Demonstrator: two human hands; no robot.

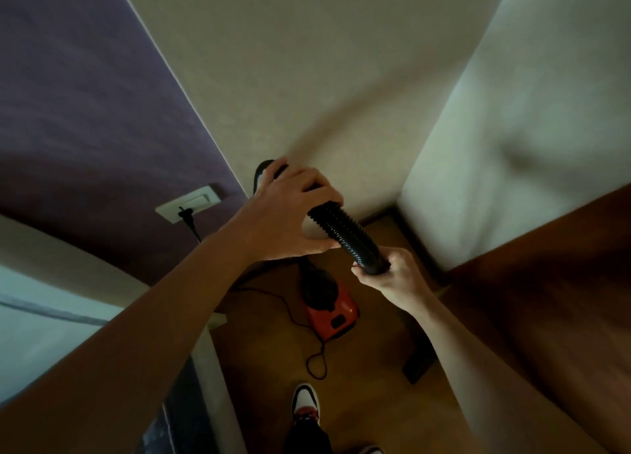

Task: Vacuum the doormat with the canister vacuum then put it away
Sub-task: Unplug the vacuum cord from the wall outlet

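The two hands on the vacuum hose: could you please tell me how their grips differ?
The left hand sits higher, wrapped over the hose at its handle end; the right hand sits lower, pinching the ribbed part from beneath. The left hand looks darker, the right hand paler. Both are closed on the hose.

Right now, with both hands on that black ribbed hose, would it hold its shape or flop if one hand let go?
Probably flop: the hose is corrugated, a build made for bending. The left hand and right hand each grip it, suggesting it needs support. Its ribs likely make it less slippery.
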